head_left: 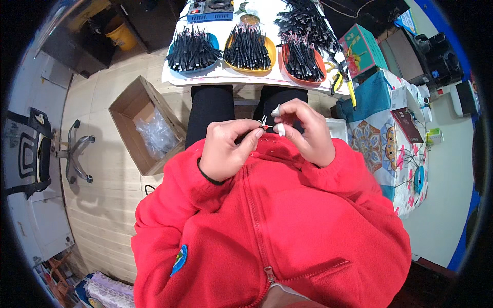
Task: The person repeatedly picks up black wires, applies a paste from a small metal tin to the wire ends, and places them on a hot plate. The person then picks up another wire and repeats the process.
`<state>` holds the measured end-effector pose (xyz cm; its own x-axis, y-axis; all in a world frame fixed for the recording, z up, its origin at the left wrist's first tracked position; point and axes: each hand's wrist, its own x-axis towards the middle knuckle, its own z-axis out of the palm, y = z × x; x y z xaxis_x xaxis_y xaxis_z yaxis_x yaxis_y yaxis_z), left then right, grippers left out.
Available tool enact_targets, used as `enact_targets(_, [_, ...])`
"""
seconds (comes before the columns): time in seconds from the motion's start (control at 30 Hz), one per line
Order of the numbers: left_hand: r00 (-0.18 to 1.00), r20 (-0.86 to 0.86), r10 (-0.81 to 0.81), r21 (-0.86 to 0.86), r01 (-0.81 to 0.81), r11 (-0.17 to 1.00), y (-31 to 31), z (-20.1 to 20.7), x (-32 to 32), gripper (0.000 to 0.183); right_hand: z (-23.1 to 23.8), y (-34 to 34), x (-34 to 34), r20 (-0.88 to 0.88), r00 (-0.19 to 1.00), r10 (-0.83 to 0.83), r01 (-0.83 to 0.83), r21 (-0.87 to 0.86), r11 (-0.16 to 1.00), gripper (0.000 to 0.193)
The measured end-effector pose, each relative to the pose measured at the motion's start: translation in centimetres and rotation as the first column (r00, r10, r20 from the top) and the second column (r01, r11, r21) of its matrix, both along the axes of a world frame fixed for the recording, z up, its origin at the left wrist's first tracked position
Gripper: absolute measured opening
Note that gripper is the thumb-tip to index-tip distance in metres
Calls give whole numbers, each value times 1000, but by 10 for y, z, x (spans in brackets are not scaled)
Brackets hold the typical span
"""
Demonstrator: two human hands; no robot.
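Wires (265, 123) sit just above frame centre, pinched in fingers of left hand (230, 148); right hand (309, 134) fingers curl beside them, can't tell if gripping. Likely light, flexible, easily bent; hold just behind splayed ends.

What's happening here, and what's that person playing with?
Someone in a red fleece jacket is handling thin white-and-red wires. The left hand pinches them, while the right hand, with white coverings on its thumb and a finger, is close by; I can't tell if it touches them. On the table in front, a blue bowl, a yellow bowl and an orange bowl hold black cables, with more piled behind the orange one.
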<state>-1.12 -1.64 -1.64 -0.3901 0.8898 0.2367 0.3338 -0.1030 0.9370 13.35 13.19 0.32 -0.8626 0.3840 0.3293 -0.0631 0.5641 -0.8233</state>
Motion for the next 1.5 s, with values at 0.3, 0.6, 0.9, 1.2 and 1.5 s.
enact_targets(0.3, [938,-326,114,250,-31,968,0,-4,5,14,1,-6,-12,-14,1000,12,-7,343,939,20])
enact_targets(0.6, [682,633,-367,172,338,925,1,-13,-19,13,22,11,-14,9,952,306,-292,320,901,28])
enact_targets(0.9, [633,727,-267,171,210,963,-3,-12,-7,14,16,0,-7,-12,983,181,-166,341,925,18])
enact_targets(1.2, [264,891,-370,332,177,926,-12,-7,-11,17,15,14,2,-159,987,-2,94,569,817,33])
enact_targets(1.5, [293,892,-343,298,189,936,-9,-10,-9,17,7,-8,-21,-220,963,155,-135,102,986,14])
